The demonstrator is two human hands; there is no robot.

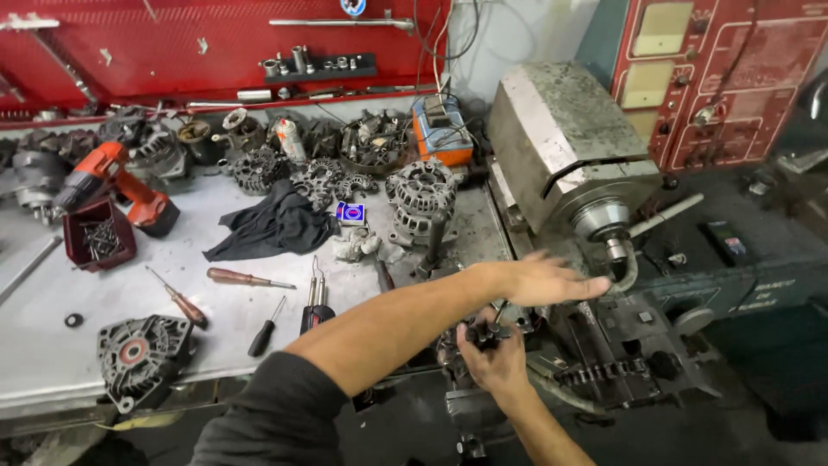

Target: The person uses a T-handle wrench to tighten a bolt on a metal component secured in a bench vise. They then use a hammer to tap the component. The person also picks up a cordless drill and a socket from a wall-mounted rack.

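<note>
My left arm crosses from the lower left, and my left hand point(547, 280) is stretched out flat and slightly blurred, fingers apart, holding nothing. Its fingertips are just left of the metal spindle nose point(604, 221) of a grey bench machine point(552, 129). Below it, my right hand point(490, 352) comes up from the bottom edge and is closed around a small dark handle-like part point(483, 330) at the machine's front. What that part joins to is hidden by my fingers. A roller chain point(595, 373) lies on the greasy carriage to the right.
The metal workbench point(52, 345) holds an alternator housing point(138, 355), several screwdrivers point(246, 279), a black rag point(276, 223), a red cordless drill point(112, 177), a red bin of screws point(99, 237) and several alternator parts point(421, 194) at the back. A red panel point(716, 78) stands right.
</note>
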